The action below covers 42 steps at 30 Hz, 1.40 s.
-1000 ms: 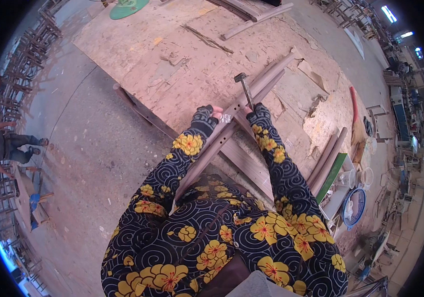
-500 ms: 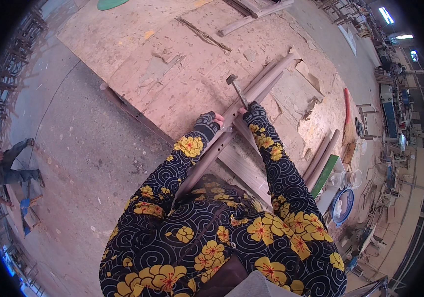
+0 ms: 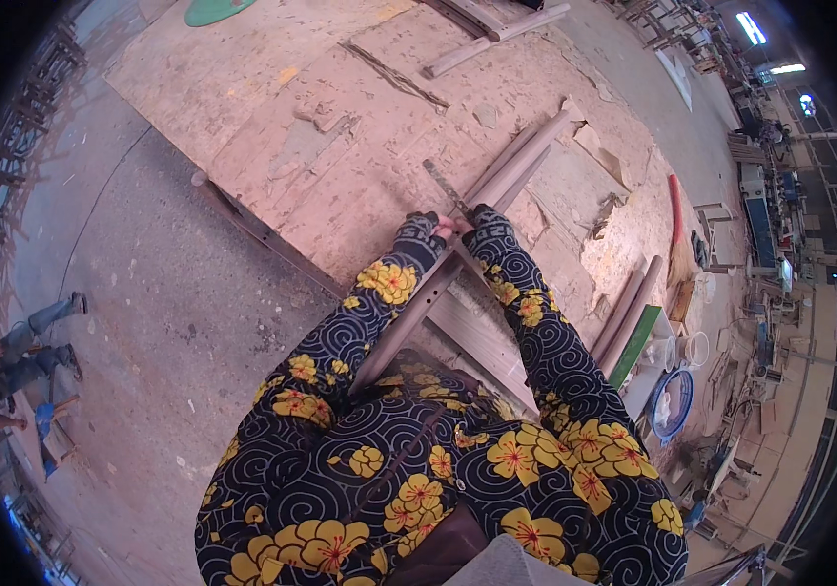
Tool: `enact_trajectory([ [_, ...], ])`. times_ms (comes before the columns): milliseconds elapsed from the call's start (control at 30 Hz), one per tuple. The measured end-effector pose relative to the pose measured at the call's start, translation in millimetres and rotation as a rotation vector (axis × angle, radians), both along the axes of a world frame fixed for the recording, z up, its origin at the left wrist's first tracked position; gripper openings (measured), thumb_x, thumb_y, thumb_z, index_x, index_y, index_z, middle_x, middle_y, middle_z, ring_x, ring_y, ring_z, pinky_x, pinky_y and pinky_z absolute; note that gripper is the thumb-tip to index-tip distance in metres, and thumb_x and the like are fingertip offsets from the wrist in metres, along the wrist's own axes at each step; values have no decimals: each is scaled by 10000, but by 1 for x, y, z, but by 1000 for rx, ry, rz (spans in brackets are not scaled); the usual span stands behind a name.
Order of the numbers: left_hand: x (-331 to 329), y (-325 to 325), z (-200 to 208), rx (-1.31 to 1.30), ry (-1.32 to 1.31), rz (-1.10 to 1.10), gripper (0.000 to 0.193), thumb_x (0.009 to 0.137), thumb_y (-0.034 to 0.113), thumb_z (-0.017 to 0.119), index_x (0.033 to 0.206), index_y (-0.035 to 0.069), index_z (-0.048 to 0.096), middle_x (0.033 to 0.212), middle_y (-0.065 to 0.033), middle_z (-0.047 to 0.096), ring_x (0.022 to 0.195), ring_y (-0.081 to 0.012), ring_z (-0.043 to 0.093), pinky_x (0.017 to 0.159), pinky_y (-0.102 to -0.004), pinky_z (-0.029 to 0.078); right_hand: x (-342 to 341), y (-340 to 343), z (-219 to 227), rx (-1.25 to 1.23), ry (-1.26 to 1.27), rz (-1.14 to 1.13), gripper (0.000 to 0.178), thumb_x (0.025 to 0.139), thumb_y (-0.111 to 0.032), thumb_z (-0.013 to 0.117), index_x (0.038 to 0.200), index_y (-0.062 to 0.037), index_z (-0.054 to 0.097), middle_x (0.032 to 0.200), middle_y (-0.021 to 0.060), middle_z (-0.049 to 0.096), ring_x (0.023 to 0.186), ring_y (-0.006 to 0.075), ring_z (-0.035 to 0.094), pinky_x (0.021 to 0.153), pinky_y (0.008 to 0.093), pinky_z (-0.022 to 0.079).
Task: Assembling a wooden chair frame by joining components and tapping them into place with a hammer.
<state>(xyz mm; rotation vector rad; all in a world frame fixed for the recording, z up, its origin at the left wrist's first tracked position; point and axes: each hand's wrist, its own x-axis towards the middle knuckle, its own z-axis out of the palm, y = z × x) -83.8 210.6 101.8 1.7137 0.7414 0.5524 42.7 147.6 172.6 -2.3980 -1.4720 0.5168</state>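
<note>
Under our curled left hand (image 3: 424, 232), contents unclear, we're apparently fitting the wooden frame (image 3: 410, 315); right hand (image 3: 487, 225) grips hammer (image 3: 447, 187); steadiness needed next.

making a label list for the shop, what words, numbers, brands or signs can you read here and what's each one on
None can be read.
Gloves on the left hand and right hand: pale patterning, too small to tell if it includes letters.
Sleeves: flowers and swirls, no words.
Equipment along the right: too small and blurred.
</note>
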Motion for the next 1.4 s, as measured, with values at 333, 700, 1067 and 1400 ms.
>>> enact_trajectory([
  [333, 25, -6, 3, 108, 94, -77, 271, 661, 201, 640, 886, 61, 581, 770, -115, 570, 718, -216, 555, 666, -317, 444, -18, -85, 3, 410, 192, -390, 432, 802, -230, 497, 1180, -47, 397, 902, 187, 558, 784, 268, 562, 689, 335, 434],
  [700, 6, -9, 10, -122, 169, -21, 355, 608, 187, 710, 911, 76, 561, 715, -83, 537, 672, -167, 515, 605, -296, 421, -37, -69, -13, 530, 941, -390, 524, 850, -415, 336, 1269, -101, 309, 1211, 47, 423, 1137, 165, 378, 919, 245, 308],
  [1067, -36, -12, -2, -483, 37, 229, 227, 666, 167, 692, 830, 50, 585, 688, -27, 568, 599, -95, 505, 541, -226, 418, -33, -71, -18, 357, 1132, -727, 512, 846, -365, 378, 1273, -94, 298, 1213, 57, 421, 1146, 174, 368, 927, 250, 301],
  [1400, -44, -9, 3, -800, -21, 412, 263, 737, 227, 630, 877, 38, 511, 608, -31, 514, 457, -86, 467, 412, -200, 396, -29, -82, -14, 297, 989, -674, 526, 823, -294, 450, 1277, -86, 286, 1208, 84, 425, 1137, 192, 379, 921, 256, 309],
])
